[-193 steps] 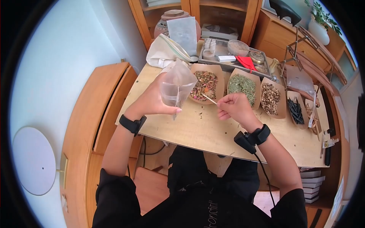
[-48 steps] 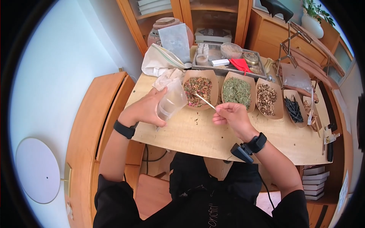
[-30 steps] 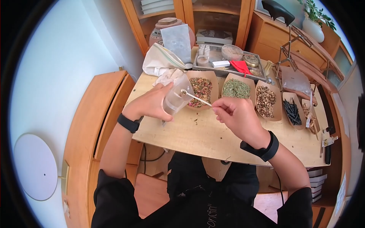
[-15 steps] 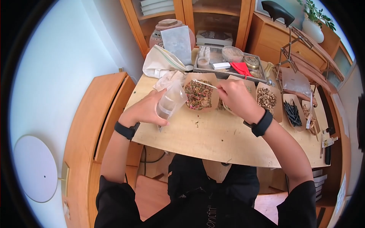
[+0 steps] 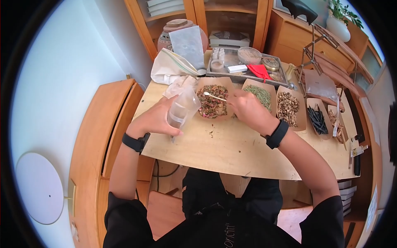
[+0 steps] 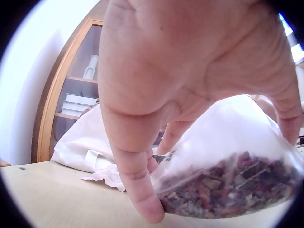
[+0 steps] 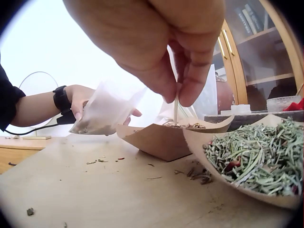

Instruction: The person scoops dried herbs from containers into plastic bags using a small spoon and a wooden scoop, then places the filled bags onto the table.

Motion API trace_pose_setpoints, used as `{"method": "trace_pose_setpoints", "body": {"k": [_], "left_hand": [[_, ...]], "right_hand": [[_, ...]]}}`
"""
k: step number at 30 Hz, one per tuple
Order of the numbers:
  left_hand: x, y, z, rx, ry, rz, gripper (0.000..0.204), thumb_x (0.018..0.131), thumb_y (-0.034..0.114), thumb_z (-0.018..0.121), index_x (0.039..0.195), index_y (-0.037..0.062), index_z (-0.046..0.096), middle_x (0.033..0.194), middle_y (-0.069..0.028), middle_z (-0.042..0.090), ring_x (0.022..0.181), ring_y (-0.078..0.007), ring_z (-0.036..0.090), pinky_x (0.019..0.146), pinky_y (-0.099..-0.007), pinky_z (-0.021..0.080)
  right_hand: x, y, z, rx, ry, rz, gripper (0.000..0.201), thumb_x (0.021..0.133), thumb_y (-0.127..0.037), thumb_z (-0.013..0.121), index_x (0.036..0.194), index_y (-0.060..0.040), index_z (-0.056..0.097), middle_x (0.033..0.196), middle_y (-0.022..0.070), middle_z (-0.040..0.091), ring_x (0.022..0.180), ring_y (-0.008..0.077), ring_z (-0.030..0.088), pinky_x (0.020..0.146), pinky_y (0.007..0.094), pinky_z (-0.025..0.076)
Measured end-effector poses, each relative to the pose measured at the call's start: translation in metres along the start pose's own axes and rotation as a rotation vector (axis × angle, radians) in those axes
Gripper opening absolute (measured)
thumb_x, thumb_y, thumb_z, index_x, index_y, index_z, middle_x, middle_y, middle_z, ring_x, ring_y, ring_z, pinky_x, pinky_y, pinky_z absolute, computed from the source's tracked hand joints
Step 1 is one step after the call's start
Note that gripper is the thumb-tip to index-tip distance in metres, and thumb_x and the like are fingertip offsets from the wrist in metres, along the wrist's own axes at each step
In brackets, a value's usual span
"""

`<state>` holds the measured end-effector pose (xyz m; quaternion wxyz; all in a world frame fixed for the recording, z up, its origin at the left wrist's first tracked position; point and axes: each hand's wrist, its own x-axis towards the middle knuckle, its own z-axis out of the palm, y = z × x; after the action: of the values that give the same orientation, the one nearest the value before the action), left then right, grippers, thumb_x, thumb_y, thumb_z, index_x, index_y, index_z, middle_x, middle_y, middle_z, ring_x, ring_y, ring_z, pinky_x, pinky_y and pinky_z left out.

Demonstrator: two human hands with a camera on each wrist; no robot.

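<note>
My left hand [image 5: 154, 119] grips a translucent pouch [image 5: 182, 109], thumb on the near side and fingers round the far side. The left wrist view shows dark red and brown dried petals [image 6: 228, 187] in the pouch's bottom. Between thumb and fingertips, my right hand [image 5: 254, 109] pinches the handle of a small pale spoon [image 5: 215, 97]. The spoon's head lies over a mix of dried flowers [image 5: 213, 110] in a brown paper tray [image 5: 230, 86], just right of the pouch. In the right wrist view the handle [image 7: 176, 110] points down into that tray.
To the right stand paper trays of green dried herb [image 7: 261, 159], brown chopped pieces [image 5: 288, 108] and black sticks [image 5: 317, 120]. Behind are a cream bag [image 5: 171, 68] and a grey tray [image 5: 231, 76] with jars and a red cloth [image 5: 259, 71]. Loose crumbs [image 5: 211, 132] dot the table.
About a second ago the spoon's head was at the pouch's mouth. It has since gone back right to the flower mix, where it shifts slightly nearer. The left hand keeps its grip on the pouch.
</note>
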<state>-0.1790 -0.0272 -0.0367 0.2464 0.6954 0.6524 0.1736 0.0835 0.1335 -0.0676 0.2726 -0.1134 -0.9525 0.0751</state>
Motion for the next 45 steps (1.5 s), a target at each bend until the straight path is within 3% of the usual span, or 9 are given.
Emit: {"method": "trace_pose_setpoints", "body": {"k": [7,10,23,29,31,35,37,44,45], "left_hand": [[0.002,0.001,-0.001,-0.013,0.003,0.061,0.106,0.057,0.032,0.081,0.145,0.0018,0.029,0.137,-0.0262,0.042,0.126,-0.0377,0.039,0.107,-0.0393,0.032],[0.0,0.01,-0.004,-0.051,-0.005,0.028,0.104,0.057,0.03,0.08,0.144,0.0029,0.031,0.135,-0.0231,0.045,0.125,-0.037,0.04,0.107,-0.0395,0.032],[-0.002,0.006,-0.002,-0.068,0.009,0.031,0.099,0.057,0.027,0.08,0.142,0.0032,0.035,0.129,-0.0199,0.05,0.119,-0.0356,0.043,0.104,-0.0402,0.035],[-0.004,0.01,-0.003,-0.076,-0.004,-0.012,0.098,0.056,0.027,0.08,0.142,0.0043,0.036,0.129,-0.0194,0.051,0.121,-0.0349,0.043,0.105,-0.0397,0.034],[-0.003,0.005,-0.002,-0.045,0.011,-0.006,0.089,0.057,0.03,0.085,0.128,-0.0019,0.042,0.119,-0.0134,0.051,0.111,-0.023,0.049,0.096,-0.0339,0.04],[-0.005,0.014,-0.005,-0.048,0.027,0.011,0.089,0.057,0.03,0.086,0.128,-0.0017,0.043,0.12,-0.0134,0.05,0.112,-0.0233,0.048,0.097,-0.0342,0.04],[-0.005,0.019,-0.006,-0.098,0.006,0.015,0.096,0.056,0.025,0.078,0.141,0.0043,0.037,0.131,-0.0198,0.049,0.123,-0.0359,0.042,0.105,-0.0408,0.033],[-0.001,0.009,-0.002,-0.1,0.001,0.024,0.096,0.057,0.028,0.077,0.141,0.0036,0.036,0.13,-0.0212,0.05,0.123,-0.0372,0.041,0.106,-0.0409,0.033],[0.001,0.007,-0.001,-0.072,-0.001,0.047,0.097,0.058,0.028,0.079,0.139,0.0009,0.035,0.131,-0.0185,0.047,0.122,-0.0313,0.042,0.104,-0.0381,0.035]], "right_hand": [[0.002,-0.013,-0.002,0.091,0.15,-0.038,0.008,0.079,0.001,0.058,0.086,0.0043,0.062,0.081,0.0176,0.058,0.079,0.034,0.061,0.07,0.0395,0.051],[0.005,-0.017,0.0,0.008,0.082,-0.061,0.007,0.071,0.006,0.057,0.077,0.0058,0.058,0.085,0.019,0.056,0.086,0.0349,0.06,0.075,0.0405,0.052],[-0.022,-0.015,-0.015,-0.077,-0.056,-0.035,0.007,0.072,0.005,0.058,0.078,0.006,0.056,0.084,0.018,0.056,0.085,0.0339,0.059,0.075,0.0393,0.051],[-0.019,-0.027,-0.022,-0.012,0.074,-0.033,0.008,0.074,0.003,0.061,0.082,0.0054,0.06,0.084,0.0168,0.058,0.082,0.0325,0.059,0.074,0.0382,0.051],[-0.013,-0.033,-0.016,0.016,0.202,-0.1,0.012,0.075,0.002,0.062,0.086,0.0063,0.061,0.087,0.0158,0.06,0.083,0.0314,0.06,0.074,0.0372,0.051],[-0.005,-0.042,-0.001,0.055,0.261,-0.14,0.015,0.075,0.002,0.062,0.089,0.0066,0.062,0.09,0.0153,0.061,0.085,0.0308,0.061,0.074,0.0364,0.051],[-0.006,-0.045,0.006,0.107,0.224,-0.115,0.009,0.073,0.003,0.056,0.081,0.0065,0.058,0.088,0.0169,0.056,0.09,0.0316,0.058,0.079,0.0381,0.05],[-0.028,-0.034,-0.004,0.023,0.03,-0.056,0.012,0.075,0.003,0.063,0.087,0.0053,0.063,0.093,0.0159,0.06,0.086,0.0303,0.061,0.076,0.0358,0.051],[-0.031,-0.033,-0.006,0.014,0.075,-0.053,0.012,0.076,0.002,0.063,0.088,0.0043,0.064,0.092,0.0155,0.061,0.084,0.0299,0.061,0.073,0.0358,0.052]]}}
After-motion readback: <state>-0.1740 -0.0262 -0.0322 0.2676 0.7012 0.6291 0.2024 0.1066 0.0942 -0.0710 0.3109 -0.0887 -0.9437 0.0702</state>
